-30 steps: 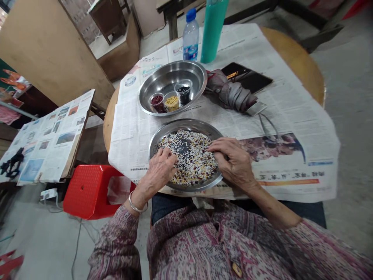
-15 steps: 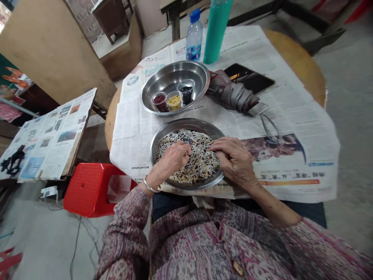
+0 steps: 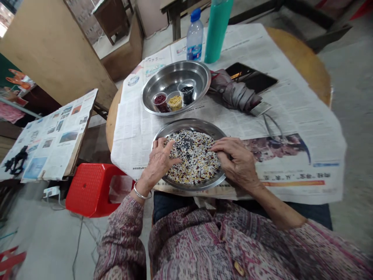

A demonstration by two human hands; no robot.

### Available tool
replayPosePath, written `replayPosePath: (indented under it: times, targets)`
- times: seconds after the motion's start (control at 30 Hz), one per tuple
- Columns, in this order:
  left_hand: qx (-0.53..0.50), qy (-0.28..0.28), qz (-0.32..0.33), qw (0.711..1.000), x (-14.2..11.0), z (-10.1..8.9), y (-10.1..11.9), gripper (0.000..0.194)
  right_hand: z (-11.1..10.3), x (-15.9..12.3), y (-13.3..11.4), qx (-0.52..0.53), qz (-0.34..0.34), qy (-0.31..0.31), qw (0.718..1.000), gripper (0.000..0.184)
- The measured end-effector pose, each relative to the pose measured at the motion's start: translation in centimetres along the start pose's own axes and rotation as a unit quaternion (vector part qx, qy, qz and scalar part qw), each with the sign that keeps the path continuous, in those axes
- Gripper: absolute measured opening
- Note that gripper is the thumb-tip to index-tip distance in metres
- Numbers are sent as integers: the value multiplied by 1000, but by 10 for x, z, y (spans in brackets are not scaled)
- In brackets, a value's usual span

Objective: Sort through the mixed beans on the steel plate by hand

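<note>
A round steel tray (image 3: 189, 123) in front of me holds a spread of mixed white, red, yellow and black grains (image 3: 194, 157). My left hand (image 3: 159, 163) rests on the tray's left side with fingers stretched over the grains. My right hand (image 3: 236, 161) lies on the tray's right rim, fingertips curled together and touching the grains; whether they pinch any is hidden. Behind it a steel bowl (image 3: 175, 76) contains three small cups: red beans (image 3: 159, 101), yellow grains (image 3: 175, 102) and black beans (image 3: 186, 91).
Newspaper (image 3: 291, 112) covers the round wooden table (image 3: 303, 58). A folded umbrella (image 3: 233, 93), a dark phone (image 3: 250, 77), a water bottle (image 3: 194, 33) and a green flask (image 3: 217, 27) stand behind. A red stool (image 3: 90, 188) and a paper-covered board (image 3: 49, 136) are at left.
My left hand moved into the middle of the grains, then drew back to the tray's left side with fingers spread. My right hand stayed on the right rim.
</note>
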State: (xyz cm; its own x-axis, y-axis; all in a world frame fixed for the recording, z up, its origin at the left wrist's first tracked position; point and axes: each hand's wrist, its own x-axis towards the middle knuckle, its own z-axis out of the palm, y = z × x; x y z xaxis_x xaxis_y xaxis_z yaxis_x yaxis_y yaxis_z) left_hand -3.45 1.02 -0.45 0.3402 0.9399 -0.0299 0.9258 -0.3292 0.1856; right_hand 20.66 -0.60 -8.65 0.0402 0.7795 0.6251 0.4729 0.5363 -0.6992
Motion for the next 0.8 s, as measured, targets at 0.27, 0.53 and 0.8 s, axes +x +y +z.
replayPosePath:
  times: [0.27,0.53,0.8]
  targets:
    - [-33,-83,177,980,15,18,22,33,0,0,-2,-4,19,-1,1000,19]
    - [-51,-41,111,992,36,21,23,23,0,0,-1,8,10,3,1000,20]
    - [-27,58,18,998,14,3,-16,22,0,0,-1,4,-1,3,1000,20]
